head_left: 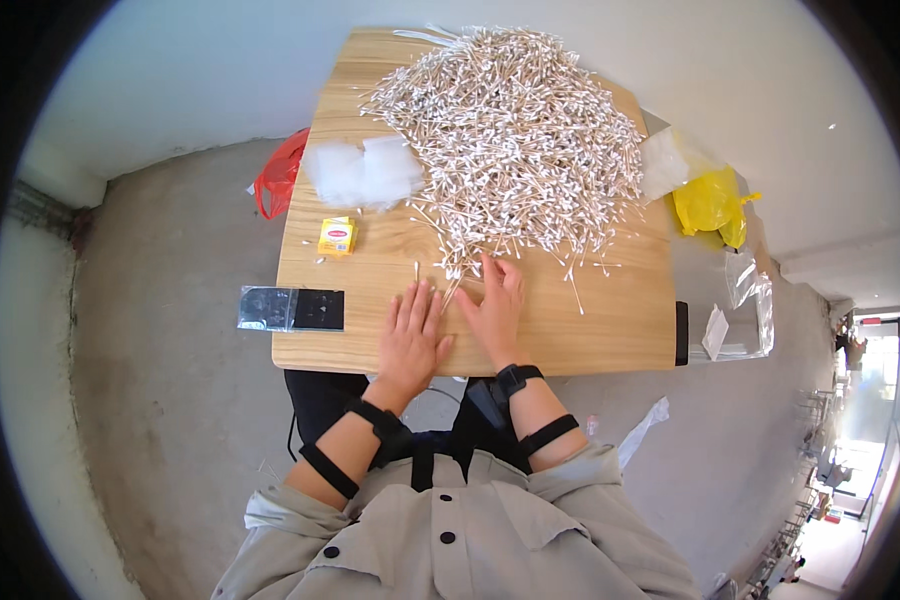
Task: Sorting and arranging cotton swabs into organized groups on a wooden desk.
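Observation:
A great heap of cotton swabs (530, 140) with white tips and pale sticks covers the far part of the wooden table (610, 330). My left hand (410, 335) lies palm down on the wood near the front edge, fingers stretched out. Beside it, my right hand (496, 308) rests at the near fringe of the heap, its thumb apart from the fingers. A few loose swabs (452, 290) lie between the two hands, close to the right thumb. Nothing shows inside either hand, though the right palm is partly hidden.
Clear plastic bags (365, 175) and a small yellow box (337, 236) are on the table's left side. A black phone-like slab in clear film (292, 309) overhangs the left edge. Red (282, 175) and yellow plastic bags (712, 207) sit beyond the sides.

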A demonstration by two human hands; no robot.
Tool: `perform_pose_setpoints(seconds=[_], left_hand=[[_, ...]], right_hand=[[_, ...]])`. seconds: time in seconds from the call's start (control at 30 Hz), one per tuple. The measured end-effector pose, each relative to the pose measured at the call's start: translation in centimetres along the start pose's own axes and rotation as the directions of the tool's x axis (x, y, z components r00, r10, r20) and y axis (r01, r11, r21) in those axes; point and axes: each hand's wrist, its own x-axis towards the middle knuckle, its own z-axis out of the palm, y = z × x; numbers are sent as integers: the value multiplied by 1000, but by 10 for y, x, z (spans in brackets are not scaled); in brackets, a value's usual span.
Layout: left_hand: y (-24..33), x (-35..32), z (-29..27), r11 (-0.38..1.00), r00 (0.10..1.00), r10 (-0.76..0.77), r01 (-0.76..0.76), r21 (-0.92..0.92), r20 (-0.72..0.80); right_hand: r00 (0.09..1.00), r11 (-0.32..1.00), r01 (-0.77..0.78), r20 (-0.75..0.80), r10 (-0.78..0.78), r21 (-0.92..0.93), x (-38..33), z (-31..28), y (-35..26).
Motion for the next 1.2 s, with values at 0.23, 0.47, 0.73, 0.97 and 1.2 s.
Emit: perform_pose_setpoints(seconds=[0.23,0.47,0.73,0.97,1.2], left_hand=[[6,-11,-6,988,999,39,-42,-152,-23],[-17,15,-5,983,983,-44,11,-185,-179],[-27,45,4,996,989,-59,48,-79,-134],[-23,23,-3,956,981,-78,24,-293,-175],[-19,5,-9,900,938,-200,62,-431,-284]], right_hand=[[995,993,93,31,-95,72,17,28,-12],[968,934,-15,239,-76,357,0,8,-7],[997,989,-24,81,12,145,-25,-4,6],[997,973,-73,47,65,218,-16,-5,1],[875,572,-366,480,-56,734,9,-149,-116]])
